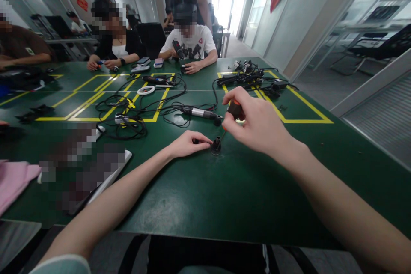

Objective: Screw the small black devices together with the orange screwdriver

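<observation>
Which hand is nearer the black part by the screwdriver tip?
Left. The left hand is just left of the black part; the right hand is above and rightward, holding the screwdriver.

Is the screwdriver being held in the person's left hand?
No, the right hand holds the screwdriver by its dark-and-orange handle.

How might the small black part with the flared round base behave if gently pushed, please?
The small black part would probably slide before tipping, since its base is wider than its neck. Being small, it is likely light, though its material is unclear. The left hand at its side might steady it.
</observation>
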Demonstrator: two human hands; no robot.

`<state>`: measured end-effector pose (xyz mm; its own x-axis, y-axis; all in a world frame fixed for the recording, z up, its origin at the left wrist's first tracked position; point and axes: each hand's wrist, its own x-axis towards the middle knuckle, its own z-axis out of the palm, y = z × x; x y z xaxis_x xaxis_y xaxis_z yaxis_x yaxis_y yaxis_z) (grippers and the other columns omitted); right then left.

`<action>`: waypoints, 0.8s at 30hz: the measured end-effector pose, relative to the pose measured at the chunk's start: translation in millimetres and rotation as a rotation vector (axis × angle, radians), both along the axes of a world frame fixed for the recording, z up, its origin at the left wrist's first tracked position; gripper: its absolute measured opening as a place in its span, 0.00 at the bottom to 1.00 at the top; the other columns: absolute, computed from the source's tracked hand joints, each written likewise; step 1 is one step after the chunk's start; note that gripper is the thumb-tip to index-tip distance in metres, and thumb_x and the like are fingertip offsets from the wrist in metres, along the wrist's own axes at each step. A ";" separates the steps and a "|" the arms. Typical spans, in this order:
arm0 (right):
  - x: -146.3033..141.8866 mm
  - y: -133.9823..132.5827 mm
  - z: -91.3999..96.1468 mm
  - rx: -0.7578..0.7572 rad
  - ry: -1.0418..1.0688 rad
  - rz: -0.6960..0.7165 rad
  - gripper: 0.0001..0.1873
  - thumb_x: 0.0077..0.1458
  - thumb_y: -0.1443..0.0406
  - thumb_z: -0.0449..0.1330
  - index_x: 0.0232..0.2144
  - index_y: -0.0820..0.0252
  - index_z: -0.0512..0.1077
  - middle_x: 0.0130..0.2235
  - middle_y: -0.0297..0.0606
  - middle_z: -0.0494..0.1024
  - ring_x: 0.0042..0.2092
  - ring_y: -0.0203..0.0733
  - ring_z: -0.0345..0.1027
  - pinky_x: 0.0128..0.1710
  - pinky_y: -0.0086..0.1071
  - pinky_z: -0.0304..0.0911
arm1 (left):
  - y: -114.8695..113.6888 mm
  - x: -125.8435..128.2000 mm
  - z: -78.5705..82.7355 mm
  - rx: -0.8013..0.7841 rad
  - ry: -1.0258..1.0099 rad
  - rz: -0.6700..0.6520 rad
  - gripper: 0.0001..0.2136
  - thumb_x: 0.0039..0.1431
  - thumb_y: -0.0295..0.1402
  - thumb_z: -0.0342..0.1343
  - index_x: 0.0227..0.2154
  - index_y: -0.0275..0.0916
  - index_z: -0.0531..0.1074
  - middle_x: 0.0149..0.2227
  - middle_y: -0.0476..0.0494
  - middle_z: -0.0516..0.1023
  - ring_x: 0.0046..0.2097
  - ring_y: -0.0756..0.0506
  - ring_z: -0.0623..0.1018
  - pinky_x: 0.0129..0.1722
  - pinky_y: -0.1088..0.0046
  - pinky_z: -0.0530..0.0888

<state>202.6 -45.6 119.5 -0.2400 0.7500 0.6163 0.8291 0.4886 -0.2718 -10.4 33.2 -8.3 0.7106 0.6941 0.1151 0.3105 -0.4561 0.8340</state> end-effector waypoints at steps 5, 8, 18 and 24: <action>-0.9 -2.3 0.9 0.023 -0.004 -0.015 0.14 0.64 0.54 0.57 0.31 0.56 0.70 0.23 0.34 0.73 0.25 0.41 0.66 0.29 0.33 0.50 | -0.1 1.3 4.6 -0.105 0.002 0.034 0.15 0.65 0.36 0.61 0.47 0.34 0.85 0.33 0.45 0.85 0.33 0.49 0.76 0.34 0.75 0.70; -1.7 -2.8 0.1 0.030 -0.008 -0.029 0.13 0.65 0.56 0.55 0.34 0.56 0.72 0.23 0.32 0.72 0.25 0.41 0.66 0.29 0.32 0.50 | -0.3 0.9 3.3 -0.080 -0.008 0.013 0.16 0.66 0.38 0.61 0.49 0.34 0.85 0.33 0.45 0.83 0.33 0.49 0.75 0.35 0.75 0.69; -3.6 -5.5 1.3 0.036 -0.008 0.008 0.15 0.65 0.53 0.54 0.32 0.57 0.70 0.24 0.33 0.73 0.24 0.39 0.65 0.29 0.32 0.51 | -6.9 -1.1 -5.1 0.306 0.067 -0.119 0.22 0.66 0.41 0.65 0.61 0.43 0.78 0.50 0.39 0.81 0.45 0.45 0.80 0.48 0.69 0.76; -2.9 -5.2 -0.6 0.058 -0.006 -0.006 0.10 0.62 0.60 0.55 0.39 0.58 0.73 0.25 0.33 0.74 0.25 0.40 0.67 0.29 0.32 0.53 | -6.9 -0.9 -3.9 0.342 0.112 -0.117 0.20 0.69 0.39 0.63 0.61 0.44 0.78 0.49 0.40 0.82 0.46 0.44 0.81 0.48 0.70 0.76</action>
<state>199.7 -50.8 119.0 -0.2396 0.7147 0.6571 0.8336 0.4984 -0.2382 -11.3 26.3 -12.3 0.8043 0.5421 0.2433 0.3201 -0.7403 0.5912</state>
